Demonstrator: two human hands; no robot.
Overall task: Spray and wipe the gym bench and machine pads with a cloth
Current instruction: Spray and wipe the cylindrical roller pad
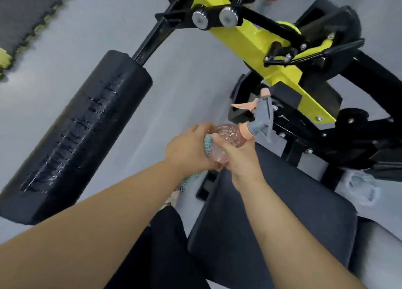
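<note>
A clear pink spray bottle (pixel 228 136) with a grey and peach trigger head sits between both hands above the front of the black seat pad (pixel 272 201). My right hand (pixel 241 158) grips the bottle's body from the right. My left hand (pixel 189 151) holds a teal knitted cloth (pixel 207 144) against the bottle's left side; part of the cloth hangs below the wrist. A long black roller pad (pixel 82 132) lies to the left, its cracked surface glistening wet.
The yellow and black machine frame (pixel 272 49) with two chrome knobs rises behind the seat. A second light cloth (pixel 359 184) lies on the grey floor at the right. Dark floor mats fill the upper left corner. My dark trouser leg is below.
</note>
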